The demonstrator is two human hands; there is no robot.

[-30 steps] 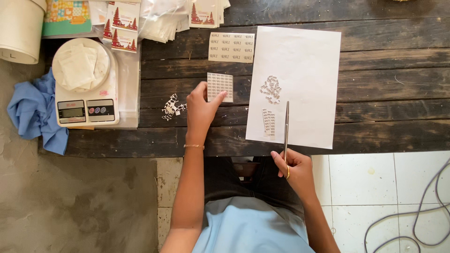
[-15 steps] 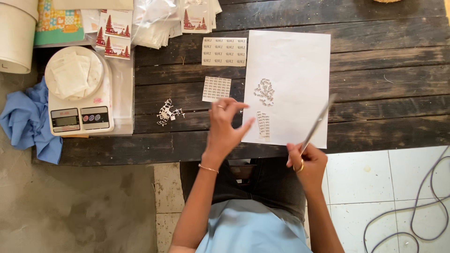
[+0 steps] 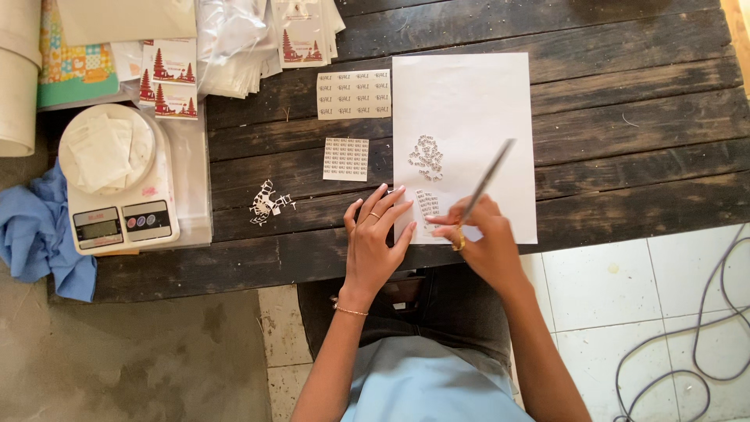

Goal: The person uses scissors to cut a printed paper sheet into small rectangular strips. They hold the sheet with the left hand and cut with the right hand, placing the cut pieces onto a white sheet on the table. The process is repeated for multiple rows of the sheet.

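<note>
Since half a second ago, both hands have closed in over the lower edge of the white sheet (image 3: pixel 469 101). From left, I note a kitchen scale (image 3: pixel 117 195) on the table (image 3: pixel 625 156), then loose cut scraps (image 3: pixel 269 203) and a small sticker sheet (image 3: pixel 346 159). Left hand (image 3: pixel 373 242) lies open, fingertips on the white sheet's corner. Right hand (image 3: pixel 476 234) grips a thin metal tool (image 3: pixel 484 181), its tip beside the stickers (image 3: pixel 427 203) on the sheet.

Kitchen scale (image 3: pixel 117 211), blue cloth (image 3: pixel 35 234), clear bags (image 3: pixel 234 47)
</note>
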